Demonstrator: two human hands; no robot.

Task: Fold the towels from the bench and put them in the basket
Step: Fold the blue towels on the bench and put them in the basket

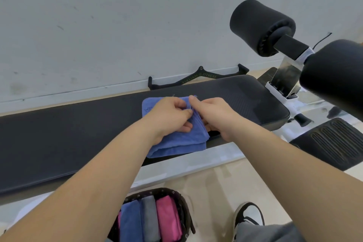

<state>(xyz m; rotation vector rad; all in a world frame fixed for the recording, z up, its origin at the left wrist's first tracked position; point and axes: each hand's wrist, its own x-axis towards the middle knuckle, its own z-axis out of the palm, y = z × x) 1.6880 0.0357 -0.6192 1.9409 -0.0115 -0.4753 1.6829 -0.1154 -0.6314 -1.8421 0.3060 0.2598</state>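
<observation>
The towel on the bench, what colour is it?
The towel is blue, clearest in the head view.

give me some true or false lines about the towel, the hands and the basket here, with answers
1. The blue towel lies on the black bench. True.
2. Only the left hand holds it. False: the right hand grips it too.
3. The basket is empty. False: it holds folded towels, among them a pink towel.
4. The basket is down by the person's shoe, not on the bench. True.
</observation>
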